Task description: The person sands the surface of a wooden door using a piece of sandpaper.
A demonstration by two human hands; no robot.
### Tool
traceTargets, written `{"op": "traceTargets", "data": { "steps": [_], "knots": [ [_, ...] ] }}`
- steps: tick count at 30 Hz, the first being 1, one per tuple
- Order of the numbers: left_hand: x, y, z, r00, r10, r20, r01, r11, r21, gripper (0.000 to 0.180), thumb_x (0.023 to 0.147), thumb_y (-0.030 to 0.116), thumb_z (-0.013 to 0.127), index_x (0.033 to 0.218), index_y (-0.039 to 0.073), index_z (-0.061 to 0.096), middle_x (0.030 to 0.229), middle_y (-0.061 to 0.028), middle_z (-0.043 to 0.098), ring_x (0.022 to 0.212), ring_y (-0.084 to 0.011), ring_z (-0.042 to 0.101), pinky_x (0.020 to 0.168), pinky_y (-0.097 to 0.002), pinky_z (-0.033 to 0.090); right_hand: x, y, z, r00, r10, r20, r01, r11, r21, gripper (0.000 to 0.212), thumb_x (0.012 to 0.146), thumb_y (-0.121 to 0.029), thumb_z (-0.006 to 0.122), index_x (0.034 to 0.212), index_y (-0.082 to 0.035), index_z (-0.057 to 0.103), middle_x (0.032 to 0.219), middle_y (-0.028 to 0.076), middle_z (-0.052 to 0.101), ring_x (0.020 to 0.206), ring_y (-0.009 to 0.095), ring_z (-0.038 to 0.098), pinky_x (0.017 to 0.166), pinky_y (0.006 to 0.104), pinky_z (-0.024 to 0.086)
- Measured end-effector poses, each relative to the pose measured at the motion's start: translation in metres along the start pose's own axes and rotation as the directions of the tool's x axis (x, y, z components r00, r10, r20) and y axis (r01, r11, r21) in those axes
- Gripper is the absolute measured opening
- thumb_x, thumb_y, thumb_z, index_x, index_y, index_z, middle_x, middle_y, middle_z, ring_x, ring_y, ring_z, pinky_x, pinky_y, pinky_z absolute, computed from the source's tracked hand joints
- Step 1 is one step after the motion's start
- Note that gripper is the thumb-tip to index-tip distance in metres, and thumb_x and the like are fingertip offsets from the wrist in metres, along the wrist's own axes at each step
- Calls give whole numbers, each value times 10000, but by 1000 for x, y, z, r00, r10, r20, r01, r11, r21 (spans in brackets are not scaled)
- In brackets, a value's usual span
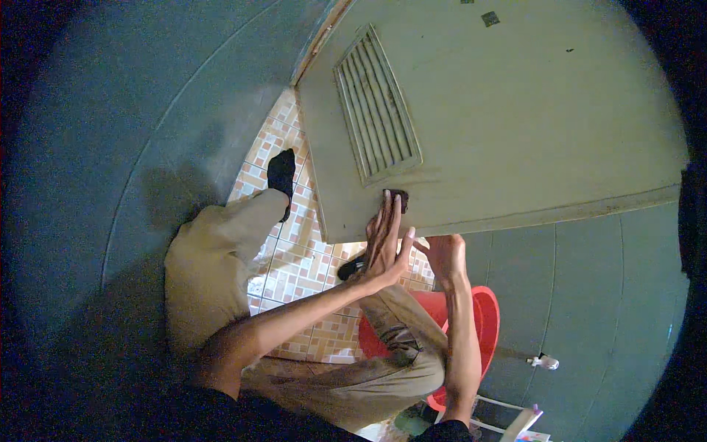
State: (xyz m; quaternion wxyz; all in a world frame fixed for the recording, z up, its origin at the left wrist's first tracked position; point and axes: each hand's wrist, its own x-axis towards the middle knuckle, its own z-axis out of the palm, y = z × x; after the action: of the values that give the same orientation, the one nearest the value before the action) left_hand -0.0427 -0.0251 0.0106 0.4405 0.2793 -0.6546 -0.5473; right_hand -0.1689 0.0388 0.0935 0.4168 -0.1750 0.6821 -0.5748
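A pale green door (pixel 530 118) with a louvred vent (pixel 378 107) fills the upper right. My left hand (pixel 384 247) reaches up to it below the vent, fingers straight and thumb apart. Its fingertips press a small dark brown pad (pixel 399 200) flat against the door face; the pad's exact kind is unclear. Beside it, my right hand (pixel 446 258) is closed at the door's lower edge, with its fingers partly hidden there.
A red plastic tub (pixel 484 317) stands behind my right forearm. Patterned floor tiles (pixel 298 254) lie between my legs. A green wall (pixel 169 88) curves along the left. A white fitting (pixel 545 362) juts from the right wall, above a white rack (pixel 501 412).
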Motion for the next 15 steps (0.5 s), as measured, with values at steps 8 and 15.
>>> {"op": "traceTargets", "data": {
  "steps": [8,15],
  "knots": [
    [-1,15,-4,998,41,44,-41,999,-12,741,1057,315,435,1627,-9,90,1689,-279,46,1555,-452,117,1244,-556,122,-7,-3,6,998,-59,8,57,991,118,481,1064,-373,409,1439,-87,501,1435,84,561,1354,263,502,1169,580,341],
    [2,39,-5,979,197,46,-196,980,-25,751,1031,320,487,1619,-15,163,1676,-295,111,1529,-461,205,1210,-575,174,-1,6,-2,997,-56,-57,60,996,67,485,1070,-379,394,1413,-63,526,1437,102,564,1348,286,484,1147,555,354]
  ]
}}
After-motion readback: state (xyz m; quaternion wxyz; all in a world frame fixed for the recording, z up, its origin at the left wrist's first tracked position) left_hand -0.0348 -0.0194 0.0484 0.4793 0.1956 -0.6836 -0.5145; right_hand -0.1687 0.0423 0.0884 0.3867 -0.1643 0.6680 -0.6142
